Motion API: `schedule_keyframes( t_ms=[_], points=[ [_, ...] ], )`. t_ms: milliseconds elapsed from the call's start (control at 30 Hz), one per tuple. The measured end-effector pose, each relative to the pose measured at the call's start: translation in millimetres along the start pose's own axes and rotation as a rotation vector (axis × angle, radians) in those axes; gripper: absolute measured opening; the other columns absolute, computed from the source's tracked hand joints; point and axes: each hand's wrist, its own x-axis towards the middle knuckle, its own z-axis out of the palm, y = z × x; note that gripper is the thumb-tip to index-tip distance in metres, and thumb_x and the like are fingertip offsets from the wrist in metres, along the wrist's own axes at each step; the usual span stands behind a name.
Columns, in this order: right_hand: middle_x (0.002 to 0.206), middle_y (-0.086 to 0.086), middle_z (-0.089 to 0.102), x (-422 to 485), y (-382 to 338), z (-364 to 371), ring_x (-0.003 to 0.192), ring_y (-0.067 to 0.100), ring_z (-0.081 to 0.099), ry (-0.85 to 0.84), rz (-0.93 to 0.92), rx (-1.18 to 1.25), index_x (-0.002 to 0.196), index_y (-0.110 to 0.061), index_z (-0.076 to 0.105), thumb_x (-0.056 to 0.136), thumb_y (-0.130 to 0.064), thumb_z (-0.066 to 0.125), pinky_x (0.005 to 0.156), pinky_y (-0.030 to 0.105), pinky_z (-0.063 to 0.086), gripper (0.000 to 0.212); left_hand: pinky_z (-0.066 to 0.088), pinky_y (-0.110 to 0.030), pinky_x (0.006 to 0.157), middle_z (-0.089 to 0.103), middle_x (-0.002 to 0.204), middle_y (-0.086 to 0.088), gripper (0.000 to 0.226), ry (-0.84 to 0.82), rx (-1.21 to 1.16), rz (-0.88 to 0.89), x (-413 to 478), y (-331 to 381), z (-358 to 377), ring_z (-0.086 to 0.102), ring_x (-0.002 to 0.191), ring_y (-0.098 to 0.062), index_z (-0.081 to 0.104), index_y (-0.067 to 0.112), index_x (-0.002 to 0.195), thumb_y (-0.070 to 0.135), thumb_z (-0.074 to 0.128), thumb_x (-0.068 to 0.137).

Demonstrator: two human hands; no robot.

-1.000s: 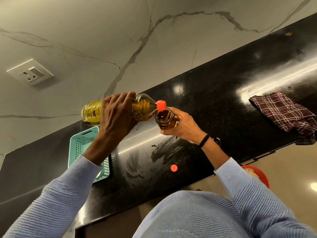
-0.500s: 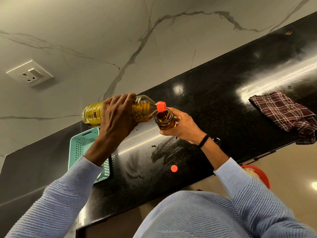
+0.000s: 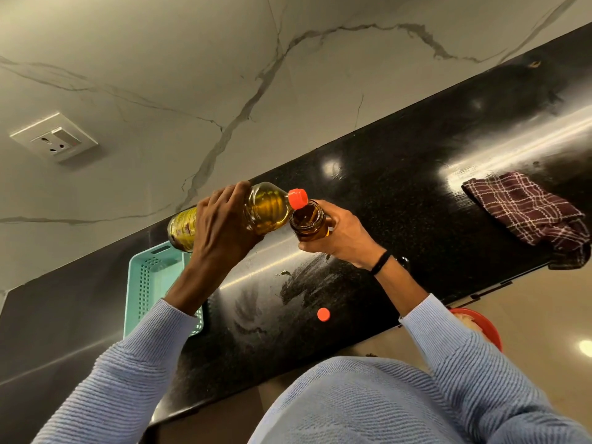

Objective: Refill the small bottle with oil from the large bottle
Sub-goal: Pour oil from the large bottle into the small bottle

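Over the black tabletop [image 3: 416, 193], my left hand [image 3: 221, 227] wraps round the large bottle [image 3: 266, 209], tipped so its orange-capped neck [image 3: 298, 198] sits at the open mouth of the small bottle [image 3: 309, 225], gripped in my right hand [image 3: 344, 237]. A loose orange cap [image 3: 323, 314] lies below.

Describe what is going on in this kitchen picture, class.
A person in a blue sweater seems to be pouring oil. The left hand grips the large bottle, tipped sideways, with its orange top at the mouth of the small bottle, which the right hand holds above the black counter. The small bottle is partly filled. A loose orange cap lies on the counter.
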Motion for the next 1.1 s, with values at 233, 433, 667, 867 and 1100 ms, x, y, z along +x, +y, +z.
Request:
schedule_keyframes(
  t_ms=[233, 433, 667, 867, 1100],
  points=[
    [0.122, -0.017, 0.062, 0, 1, 0, 0.116, 0.006, 0.058, 0.018, -0.015, -0.012, 0.131, -0.033, 0.054, 0.066, -0.026, 0.091, 0.096, 0.022, 0.049, 0.075, 0.040, -0.041, 0.090, 0.063, 0.118, -0.011, 0.085, 0.002, -0.082, -0.090, -7, -6, 11, 0.058, 0.108, -0.031, 0.051, 0.013, 0.130, 0.035, 0.092, 0.058],
    [0.122, -0.016, 0.063, 1, 3, 1, 0.115, 0.007, 0.059, 0.022, -0.020, -0.006, 0.130, -0.033, 0.056, 0.066, -0.025, 0.091, 0.094, 0.020, 0.047, 0.074, 0.048, -0.045, 0.086, 0.063, 0.113, -0.009, 0.083, 0.049, -0.181, -0.167, -12, -8, 15, 0.059, 0.100, -0.027, 0.051, 0.014, 0.126, 0.031, 0.094, 0.056],
    [0.122, -0.015, 0.063, 0, 4, 0, 0.116, 0.007, 0.058, 0.015, -0.026, -0.022, 0.127, -0.034, 0.057, 0.067, -0.024, 0.091, 0.093, 0.018, 0.046, 0.070, 0.042, -0.012, 0.077, 0.060, 0.103, -0.004, 0.068, 0.190, -0.422, -0.374, -24, -7, 14, 0.056, 0.088, -0.017, 0.051, 0.009, 0.117, 0.016, 0.090, 0.061],
    [0.120, -0.012, 0.066, -1, 8, 1, 0.115, 0.010, 0.060, 0.024, -0.043, -0.032, 0.128, -0.033, 0.058, 0.064, -0.030, 0.092, 0.101, 0.034, 0.050, 0.072, 0.048, -0.017, 0.081, 0.059, 0.097, 0.002, 0.069, 0.269, -0.691, -0.655, -50, -8, 27, 0.058, 0.082, 0.001, 0.047, 0.008, 0.118, 0.042, 0.080, 0.067],
    [0.120, -0.008, 0.067, -2, 10, 2, 0.115, 0.014, 0.061, 0.036, -0.038, -0.015, 0.126, -0.031, 0.060, 0.060, -0.038, 0.090, 0.103, 0.045, 0.050, 0.073, 0.057, -0.047, 0.088, 0.066, 0.108, -0.004, 0.081, 0.338, -0.759, -0.888, -83, -11, 72, 0.067, 0.095, -0.020, 0.050, 0.014, 0.122, 0.060, 0.081, 0.062]
  ],
)
